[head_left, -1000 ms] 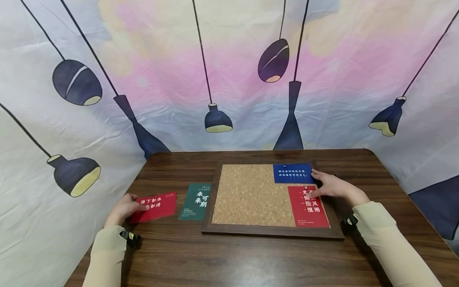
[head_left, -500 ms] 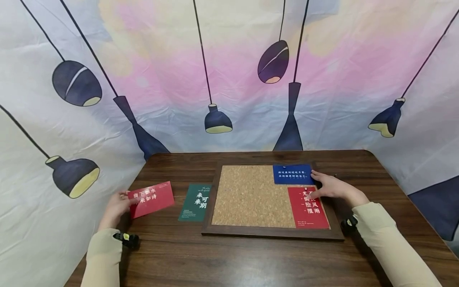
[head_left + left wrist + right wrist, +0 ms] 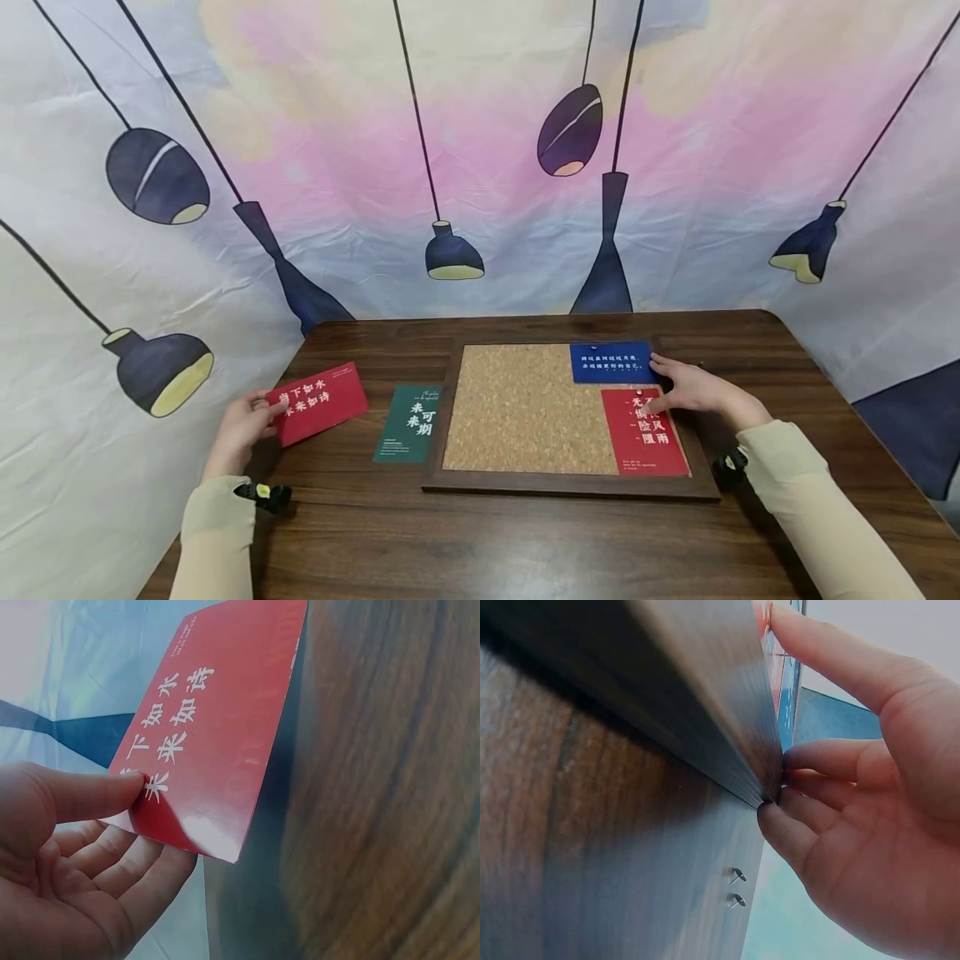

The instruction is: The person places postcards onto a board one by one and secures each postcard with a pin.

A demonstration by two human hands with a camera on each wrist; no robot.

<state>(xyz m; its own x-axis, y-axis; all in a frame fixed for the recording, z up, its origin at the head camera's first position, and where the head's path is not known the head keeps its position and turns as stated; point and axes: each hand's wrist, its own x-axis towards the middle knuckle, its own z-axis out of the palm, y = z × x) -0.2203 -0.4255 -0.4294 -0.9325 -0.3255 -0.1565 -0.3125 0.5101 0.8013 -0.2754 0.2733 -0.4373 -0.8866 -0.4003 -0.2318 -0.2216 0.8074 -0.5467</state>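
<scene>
A red card [image 3: 321, 403] with white writing is pinched by my left hand [image 3: 238, 432], its thumb on the printed face. In the left wrist view the card [image 3: 217, 727] is tilted up off the table, fingers behind it. My right hand [image 3: 697, 387] grips the right edge of a wood-framed cork board [image 3: 532, 408]. Its thumb lies over a second red card [image 3: 651, 450] on the board; in the right wrist view its fingers touch the frame's [image 3: 727, 697] outer side. A blue card [image 3: 611, 371] sits at the board's upper right, near the index finger.
A green card [image 3: 405, 433] lies on the wooden table [image 3: 510, 542] against the frame's left side. Two thumbtacks [image 3: 737, 900] rest on the table beyond the board's right edge. A wall hanging [image 3: 517, 150] with painted lamps stands behind the table.
My left hand has lifted the red card from the table and tilted it, its far right corner rising. The right hand and the board have stayed in place.
</scene>
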